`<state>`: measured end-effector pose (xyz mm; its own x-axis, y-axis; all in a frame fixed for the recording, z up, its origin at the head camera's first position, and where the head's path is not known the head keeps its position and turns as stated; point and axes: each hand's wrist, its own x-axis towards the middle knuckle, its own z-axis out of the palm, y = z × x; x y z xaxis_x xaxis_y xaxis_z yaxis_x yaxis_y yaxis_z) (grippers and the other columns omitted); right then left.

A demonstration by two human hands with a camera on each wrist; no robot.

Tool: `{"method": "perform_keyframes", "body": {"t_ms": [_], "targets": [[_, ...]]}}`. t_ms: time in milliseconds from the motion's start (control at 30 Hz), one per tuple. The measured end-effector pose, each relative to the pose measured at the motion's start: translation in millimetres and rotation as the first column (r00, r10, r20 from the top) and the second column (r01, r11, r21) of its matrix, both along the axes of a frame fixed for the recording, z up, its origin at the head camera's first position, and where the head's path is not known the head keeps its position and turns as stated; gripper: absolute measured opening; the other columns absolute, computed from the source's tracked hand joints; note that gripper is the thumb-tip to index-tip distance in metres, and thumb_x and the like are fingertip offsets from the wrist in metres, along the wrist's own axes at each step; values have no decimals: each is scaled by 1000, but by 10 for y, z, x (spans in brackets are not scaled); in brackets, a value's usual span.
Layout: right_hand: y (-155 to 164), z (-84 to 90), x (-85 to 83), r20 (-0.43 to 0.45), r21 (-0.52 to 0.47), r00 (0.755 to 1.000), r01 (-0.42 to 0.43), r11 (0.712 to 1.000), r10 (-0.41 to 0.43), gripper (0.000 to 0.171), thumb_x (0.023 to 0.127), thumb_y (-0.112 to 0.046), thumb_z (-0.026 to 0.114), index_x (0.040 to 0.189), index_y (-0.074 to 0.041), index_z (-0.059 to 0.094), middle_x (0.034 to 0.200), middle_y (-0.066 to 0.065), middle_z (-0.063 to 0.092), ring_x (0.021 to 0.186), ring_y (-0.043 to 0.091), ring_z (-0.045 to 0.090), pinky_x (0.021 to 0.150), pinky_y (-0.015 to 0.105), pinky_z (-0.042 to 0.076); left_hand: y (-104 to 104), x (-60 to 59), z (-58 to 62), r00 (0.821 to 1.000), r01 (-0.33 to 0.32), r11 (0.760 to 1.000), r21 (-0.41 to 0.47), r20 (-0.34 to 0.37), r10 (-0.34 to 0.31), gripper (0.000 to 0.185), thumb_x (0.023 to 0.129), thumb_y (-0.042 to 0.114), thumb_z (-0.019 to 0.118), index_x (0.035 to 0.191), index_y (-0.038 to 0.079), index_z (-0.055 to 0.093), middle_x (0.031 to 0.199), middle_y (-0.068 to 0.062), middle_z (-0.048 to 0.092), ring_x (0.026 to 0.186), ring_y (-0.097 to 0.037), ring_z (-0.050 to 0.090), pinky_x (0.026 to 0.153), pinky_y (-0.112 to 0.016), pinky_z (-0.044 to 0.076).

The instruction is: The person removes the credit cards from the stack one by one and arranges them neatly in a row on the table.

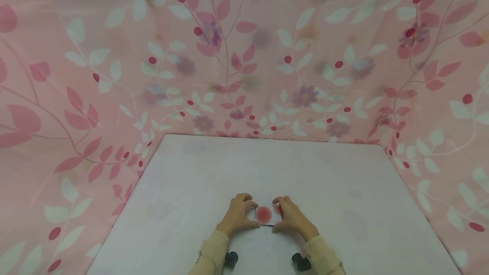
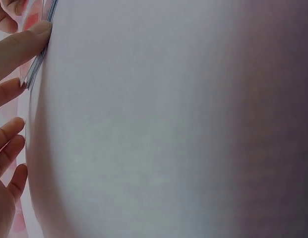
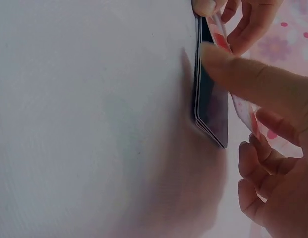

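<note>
Both hands — left [image 1: 237, 214], right [image 1: 291, 217] — pinch a card stack [image 1: 264, 215] on the white table [image 1: 344, 181], patterned pink curtain [image 1: 244, 54] behind.

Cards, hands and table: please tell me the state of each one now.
Stack of cards: lying flat on the table, held at both short ends; top card bent upward at the right end.
Left hand: fingers curled, gripping the stack.
Right hand: fingers curled, lifting the top card.
Table: covered in pale cloth.

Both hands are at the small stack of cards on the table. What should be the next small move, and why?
Probably lift the top card clear. The right hand already bends the white card with a red circle off the thin stack, which the left hand steadies on the pale table.
</note>
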<state>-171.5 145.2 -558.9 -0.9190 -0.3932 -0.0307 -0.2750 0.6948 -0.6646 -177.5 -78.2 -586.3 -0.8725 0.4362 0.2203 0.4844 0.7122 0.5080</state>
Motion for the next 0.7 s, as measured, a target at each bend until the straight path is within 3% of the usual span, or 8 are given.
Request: {"method": "perform_keyframes", "body": {"t_ms": [133,233,467,700], "targets": [[-11,30,-3,-43,40,999,-17,999,19,63,55,-15,89,108,0,59,99,6,50,88,23,50,76,47,45,-14,-6,1,1000,11,1000,1,-16,-11,51,59,40,85,101,15,70,114,-7,54,112,-23,45,93,-44,37],[-9,31,-8,-98,48,994,-34,998,39,57,56,-16,89,104,1,63,96,3,49,85,19,48,74,43,41,-33,-18,20,999,31,1000,3,-21,-31,52,58,40,85,101,15,70,113,-7,55,110,-22,46,91,-43,38],[7,-7,-34,-148,15,986,-75,997,76,57,61,-25,87,107,1,65,97,0,49,86,16,47,74,36,32,-92,-42,136,997,74,997,-35,21,-73,56,58,34,86,106,11,68,112,-5,59,111,-22,49,95,-43,40],[-70,9,-84,-150,-9,987,-67,998,65,58,63,-27,86,109,0,66,97,0,51,89,16,47,77,36,31,-179,-116,247,992,56,998,-3,111,-55,55,57,26,87,106,7,67,104,-3,64,102,-20,55,93,-37,44]]}}
